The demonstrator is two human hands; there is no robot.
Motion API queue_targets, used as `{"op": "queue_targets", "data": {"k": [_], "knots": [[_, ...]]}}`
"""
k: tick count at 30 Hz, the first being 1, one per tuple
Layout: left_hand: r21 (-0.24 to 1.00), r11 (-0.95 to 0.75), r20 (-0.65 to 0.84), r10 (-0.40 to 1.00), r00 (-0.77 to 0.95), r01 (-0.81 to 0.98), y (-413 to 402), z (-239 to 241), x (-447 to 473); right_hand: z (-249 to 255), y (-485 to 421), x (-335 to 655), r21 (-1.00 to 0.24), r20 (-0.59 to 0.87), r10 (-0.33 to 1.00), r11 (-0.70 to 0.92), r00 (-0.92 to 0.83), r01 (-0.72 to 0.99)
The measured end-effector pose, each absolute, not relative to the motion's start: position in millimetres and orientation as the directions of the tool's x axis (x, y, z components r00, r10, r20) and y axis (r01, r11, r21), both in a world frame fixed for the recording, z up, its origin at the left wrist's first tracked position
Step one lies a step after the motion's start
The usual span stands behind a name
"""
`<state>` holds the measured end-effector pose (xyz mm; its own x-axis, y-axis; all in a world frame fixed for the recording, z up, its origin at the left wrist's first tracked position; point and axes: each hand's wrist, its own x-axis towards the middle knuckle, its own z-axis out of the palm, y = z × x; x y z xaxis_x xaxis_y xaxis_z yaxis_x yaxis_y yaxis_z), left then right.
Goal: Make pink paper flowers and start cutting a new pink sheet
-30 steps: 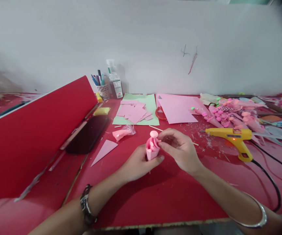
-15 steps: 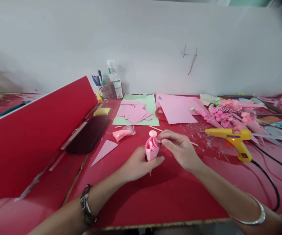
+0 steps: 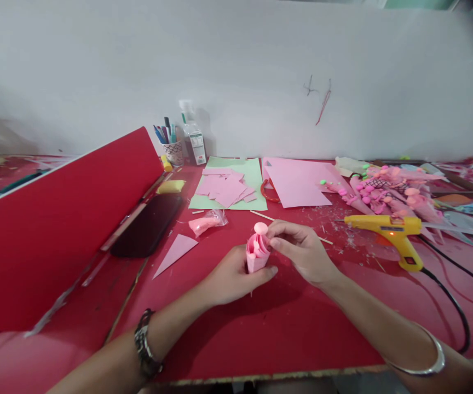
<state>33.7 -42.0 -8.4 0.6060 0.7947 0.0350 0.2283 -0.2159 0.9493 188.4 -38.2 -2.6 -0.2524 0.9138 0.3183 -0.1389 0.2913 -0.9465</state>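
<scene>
My left hand [image 3: 234, 276] is wrapped round a small pink paper cone [image 3: 257, 264], holding it upright above the table. Inside the cone's open top are curled pink layers and small pale pink lumps. A round pale pink ball [image 3: 260, 228] sticks up above its rim, and a thin stick end shows below my left hand. At the cone's right rim, my right hand [image 3: 300, 249] has thumb and forefinger pinched together. A bit of pink shows at those fingertips, too small to make out.
A yellow glue gun [image 3: 384, 223] with a lit red light lies right, its cord trailing forward. Behind it are finished pink cones [image 3: 378, 191]. Left are a pink triangle [image 3: 176, 255], a bag of pink material [image 3: 204, 224], a black phone [image 3: 148, 227] and a leaning red board [image 3: 68, 235].
The cone and its ball have shifted slightly right and tilted a little toward my right hand. My right fingertips now press against the rim. The things on the table have not moved.
</scene>
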Motion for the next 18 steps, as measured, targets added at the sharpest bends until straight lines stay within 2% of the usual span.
{"op": "queue_targets", "data": {"k": [11, 18], "knots": [[0.946, -0.195, 0.006, 0.811, 0.585, 0.260, -42.3, -9.9, 32.8, 2.9, -39.7, 187.1, -0.963, 0.270, 0.920, 0.256, -0.285, -0.086], [0.923, -0.206, 0.017, 0.866, 0.500, 0.326, -37.8, -8.4, 34.4, -2.4, -39.5, 182.9, -0.959, 0.277, 0.954, 0.267, -0.113, -0.097]]}}
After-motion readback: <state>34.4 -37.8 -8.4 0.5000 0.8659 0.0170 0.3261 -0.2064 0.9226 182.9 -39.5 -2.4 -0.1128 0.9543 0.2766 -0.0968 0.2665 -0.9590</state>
